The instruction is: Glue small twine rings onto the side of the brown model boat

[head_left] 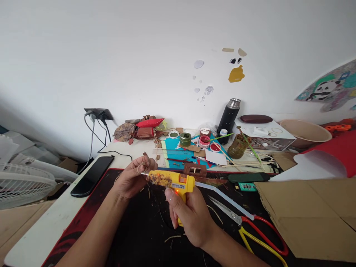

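scissors (237, 219) near right hand (194, 217), cardboard (308, 218) alongside, jars (185, 139) behind glue gun (167, 179)

Passable dark mat (139, 237) below the glue gun (168, 180), scissors (237, 219) blocking the right, paint jars (185, 140) crowding the back

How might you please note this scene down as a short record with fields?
Right hand: grips the yellow glue gun
Left hand: pinches a small brown piece, mostly hidden, near the nozzle
Glue stick: juts from the gun's back
Scissors: on the dark mat
Behind: green paint jar, black flask near the wall
Far left: white fan
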Demonstrator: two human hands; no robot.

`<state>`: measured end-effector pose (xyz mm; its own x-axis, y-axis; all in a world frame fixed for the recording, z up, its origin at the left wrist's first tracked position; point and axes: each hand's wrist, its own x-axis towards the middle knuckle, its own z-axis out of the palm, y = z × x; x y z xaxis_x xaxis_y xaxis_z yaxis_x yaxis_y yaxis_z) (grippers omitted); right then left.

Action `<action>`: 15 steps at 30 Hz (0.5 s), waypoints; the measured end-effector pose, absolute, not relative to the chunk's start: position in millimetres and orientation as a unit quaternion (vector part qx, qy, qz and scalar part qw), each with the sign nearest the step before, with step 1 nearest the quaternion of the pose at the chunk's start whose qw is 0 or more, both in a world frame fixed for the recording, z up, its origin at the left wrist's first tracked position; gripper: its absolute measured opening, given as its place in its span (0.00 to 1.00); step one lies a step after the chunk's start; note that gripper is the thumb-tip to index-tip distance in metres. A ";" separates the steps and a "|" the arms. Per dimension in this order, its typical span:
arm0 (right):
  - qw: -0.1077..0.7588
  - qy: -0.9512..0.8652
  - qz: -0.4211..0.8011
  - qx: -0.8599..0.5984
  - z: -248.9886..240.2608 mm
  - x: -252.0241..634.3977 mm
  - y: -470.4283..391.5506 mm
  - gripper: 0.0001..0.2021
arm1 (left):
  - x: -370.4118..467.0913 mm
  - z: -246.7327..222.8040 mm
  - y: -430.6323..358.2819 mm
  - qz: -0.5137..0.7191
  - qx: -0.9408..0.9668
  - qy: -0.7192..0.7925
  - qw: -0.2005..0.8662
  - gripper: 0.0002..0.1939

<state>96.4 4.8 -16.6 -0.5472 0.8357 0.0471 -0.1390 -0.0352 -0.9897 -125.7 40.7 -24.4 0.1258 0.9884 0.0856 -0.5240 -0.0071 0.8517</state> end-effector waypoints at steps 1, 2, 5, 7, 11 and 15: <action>0.372 -0.585 0.657 -0.297 -16.3 96.4 4.6 0.33 | -125.8 -24.3 40.7 0.591 0.392 0.295 0.640 0.20; 0.372 -0.583 0.659 -0.297 -16.1 96.5 4.5 0.32 | -125.8 -24.4 40.8 0.592 0.390 0.294 0.641 0.20; 0.370 -0.580 0.663 -0.295 -15.8 96.8 4.2 0.32 | -126.4 -25.4 41.3 0.594 0.387 0.292 0.642 0.20; 0.370 -0.581 0.662 -0.296 -15.7 97.1 4.5 0.33 | -127.1 -26.4 41.8 0.595 0.385 0.290 0.643 0.20; 0.366 -0.585 0.659 -0.300 -16.0 97.2 5.6 0.34 | -128.0 -27.5 42.5 0.598 0.382 0.288 0.642 0.20; 0.363 -0.588 0.655 -0.306 -17.4 96.4 5.1 0.34 | -127.6 -27.1 42.2 0.600 0.383 0.286 0.642 0.20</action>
<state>96.4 5.1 -17.4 -0.5492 0.8353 0.0266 -0.1166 -0.0450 -0.9922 -127.6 42.2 -27.1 0.1169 0.9889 0.0917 -0.5511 -0.0122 0.8344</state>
